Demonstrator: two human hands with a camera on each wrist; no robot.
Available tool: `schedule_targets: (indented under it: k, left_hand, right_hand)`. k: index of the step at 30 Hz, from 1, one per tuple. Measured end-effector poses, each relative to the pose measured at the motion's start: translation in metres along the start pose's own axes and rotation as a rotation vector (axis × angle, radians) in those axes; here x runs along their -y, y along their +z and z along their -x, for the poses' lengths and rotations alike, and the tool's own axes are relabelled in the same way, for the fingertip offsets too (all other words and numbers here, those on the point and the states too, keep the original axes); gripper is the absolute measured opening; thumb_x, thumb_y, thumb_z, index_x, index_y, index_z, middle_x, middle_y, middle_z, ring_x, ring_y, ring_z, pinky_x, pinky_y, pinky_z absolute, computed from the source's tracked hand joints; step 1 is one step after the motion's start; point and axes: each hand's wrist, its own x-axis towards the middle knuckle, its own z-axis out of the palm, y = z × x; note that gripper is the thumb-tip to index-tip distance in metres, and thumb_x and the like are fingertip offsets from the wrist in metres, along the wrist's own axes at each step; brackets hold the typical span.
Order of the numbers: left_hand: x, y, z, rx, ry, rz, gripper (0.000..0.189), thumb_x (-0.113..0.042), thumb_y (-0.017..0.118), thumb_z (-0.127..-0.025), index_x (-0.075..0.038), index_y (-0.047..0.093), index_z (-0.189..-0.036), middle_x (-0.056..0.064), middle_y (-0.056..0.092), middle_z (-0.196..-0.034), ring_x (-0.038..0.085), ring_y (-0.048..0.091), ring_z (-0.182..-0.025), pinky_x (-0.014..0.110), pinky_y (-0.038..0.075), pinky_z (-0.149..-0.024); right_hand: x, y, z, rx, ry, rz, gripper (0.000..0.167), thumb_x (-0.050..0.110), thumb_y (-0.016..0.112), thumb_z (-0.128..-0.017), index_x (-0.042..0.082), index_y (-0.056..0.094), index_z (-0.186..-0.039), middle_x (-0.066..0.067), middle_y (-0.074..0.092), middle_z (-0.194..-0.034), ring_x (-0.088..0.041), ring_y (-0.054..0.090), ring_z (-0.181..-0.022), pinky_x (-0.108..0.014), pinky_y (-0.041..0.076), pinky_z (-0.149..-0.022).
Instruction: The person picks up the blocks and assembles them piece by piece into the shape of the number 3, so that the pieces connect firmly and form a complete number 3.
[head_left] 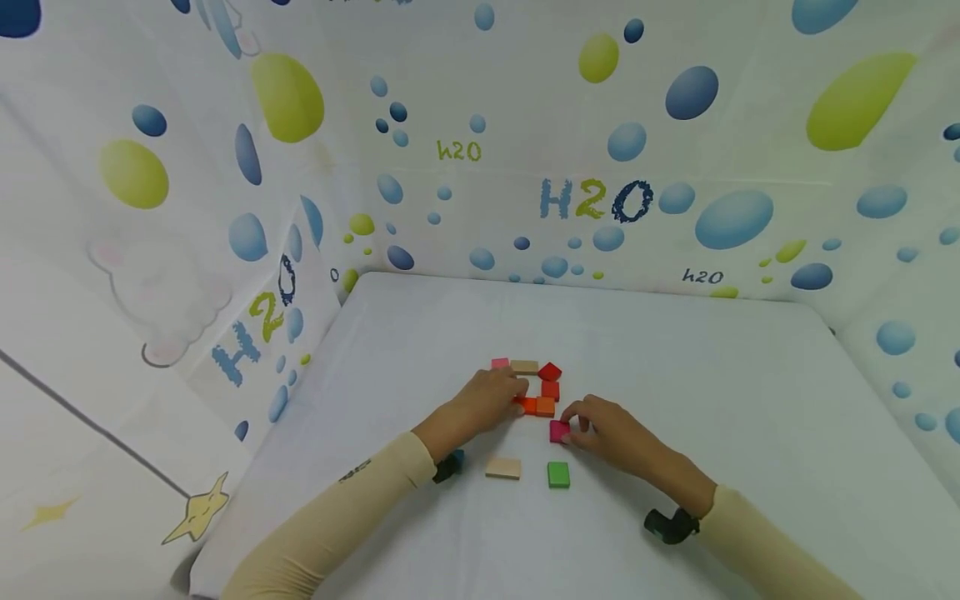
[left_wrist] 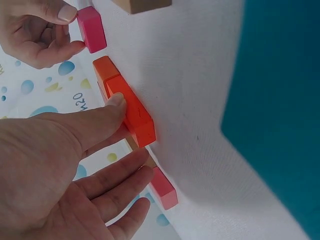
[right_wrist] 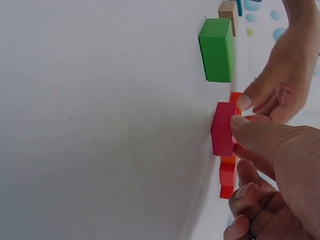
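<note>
Hands (head_left: 489,398) (head_left: 615,432) pinch a smooth orange bar (left_wrist: 134,111) and a squarish crimson block (right_wrist: 223,129).

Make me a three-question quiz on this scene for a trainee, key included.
1. What does the right hand pinch?
2. True or false: the left hand touches an orange block.
3. In the head view, which lies directly left of the green block: A, a purple ball; B, a tan block; or C, a yellow cup?

Key: 1, the magenta block. 2, true. 3, B.
</note>
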Motion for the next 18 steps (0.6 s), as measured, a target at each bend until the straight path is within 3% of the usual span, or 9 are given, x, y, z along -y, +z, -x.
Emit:
schedule_targets:
  k: [8, 18]
  left_hand:
    - [-0.0007, -0.0019, 0.0000, -0.004, 0.005, -0.023, 0.020, -0.030, 0.077, -0.098, -0.016, 0.071, -0.110, -0.001, 0.064, -0.094, 0.015, 0.060, -0.090, 0.030, 0.056, -0.084]
    - [-0.0020, -0.0057, 0.0008, -0.007, 0.014, -0.038, 0.020, -0.030, 0.078, -0.097, -0.015, 0.071, -0.109, 0.000, 0.067, -0.095, 0.016, 0.062, -0.093, 0.030, 0.055, -0.081]
  right_hand:
    - [-0.0018, 0.0049, -0.0028, -0.041, -0.072, 0.028, 0.028, 0.022, 0.082, -0.094, 0.023, 0.071, -0.120, 0.010, 0.055, -0.087, -0.008, 0.053, -0.080, -0.020, 0.051, -0.069]
    - [0.0009, 0.0037, -0.0042, -0.074, -0.090, 0.059, 0.027, 0.021, 0.082, -0.093, 0.021, 0.072, -0.118, 0.010, 0.056, -0.087, -0.007, 0.053, -0.079, -0.020, 0.052, -0.070]
